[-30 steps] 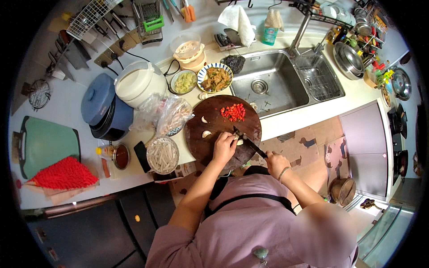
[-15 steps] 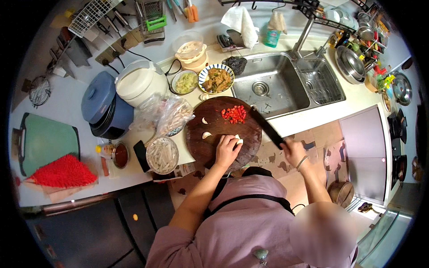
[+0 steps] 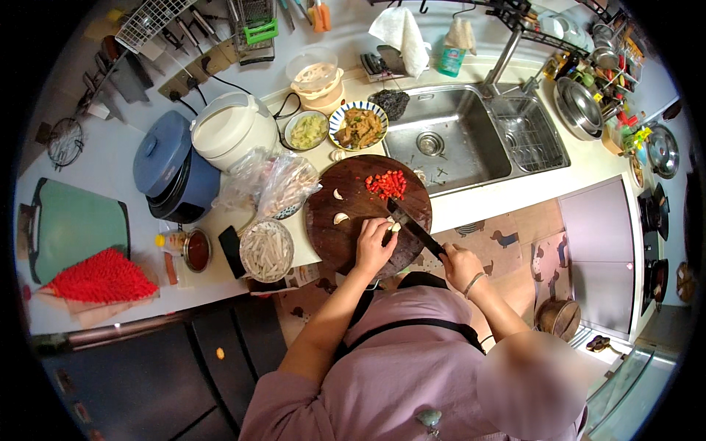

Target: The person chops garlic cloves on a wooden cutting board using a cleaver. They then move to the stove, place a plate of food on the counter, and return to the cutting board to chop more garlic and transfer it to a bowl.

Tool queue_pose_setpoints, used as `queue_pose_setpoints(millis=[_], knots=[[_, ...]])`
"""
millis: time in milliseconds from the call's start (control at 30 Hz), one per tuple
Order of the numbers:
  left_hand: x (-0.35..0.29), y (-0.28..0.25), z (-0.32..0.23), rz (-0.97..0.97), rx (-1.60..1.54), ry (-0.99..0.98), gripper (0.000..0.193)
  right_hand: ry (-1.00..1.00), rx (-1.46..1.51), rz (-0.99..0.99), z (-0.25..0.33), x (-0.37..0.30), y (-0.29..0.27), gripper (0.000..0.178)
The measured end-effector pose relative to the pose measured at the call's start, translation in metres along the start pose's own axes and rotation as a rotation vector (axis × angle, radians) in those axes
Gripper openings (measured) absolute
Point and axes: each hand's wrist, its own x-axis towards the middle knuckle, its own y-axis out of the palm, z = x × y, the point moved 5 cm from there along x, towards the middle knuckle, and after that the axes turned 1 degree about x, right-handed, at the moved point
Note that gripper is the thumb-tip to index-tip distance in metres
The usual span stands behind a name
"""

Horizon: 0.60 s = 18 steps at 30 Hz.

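Observation:
A round dark wooden chopping board (image 3: 332, 242) lies before me at the counter's edge. On its right part my left hand (image 3: 374, 247) has its fingers closed over pale garlic cloves (image 3: 395, 227). My right hand (image 3: 461, 266) grips the handle of a dark-bladed kitchen knife (image 3: 418, 230), whose blade reaches over the board close beside the held garlic. Two loose garlic cloves, an upper one (image 3: 338, 194) and a lower one (image 3: 340, 218), rest on the left of the board. Chopped red chilli (image 3: 386, 184) forms a pile near the far rim.
Behind the board stand a striped-rim bowl of cooked food (image 3: 358, 126) and a bowl of pale green vegetables (image 3: 306, 131). A steel sink (image 3: 471, 132) is at the back right. Leftward are a bowl of white strips (image 3: 266, 251), plastic bags (image 3: 276, 180), a phone (image 3: 232, 251) and cookers (image 3: 232, 132).
My right hand has moved left, bringing the knife from beyond the board's right edge to over the board beside the garlic. My left hand stays in nearly the same place.

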Motion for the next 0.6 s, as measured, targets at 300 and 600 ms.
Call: queue_pose_setpoints(millis=[300,600], knots=[[-0.003,0.006,0.008,0.042,0.010,-0.003,0.019,0.072,-0.101,0.163,0.010,0.010,0.014,0.016],[-0.006,0.003,0.013,0.024,-0.028,-0.012,0.021,0.036,-0.099,0.163,0.022,0.022,0.004,0.020]])
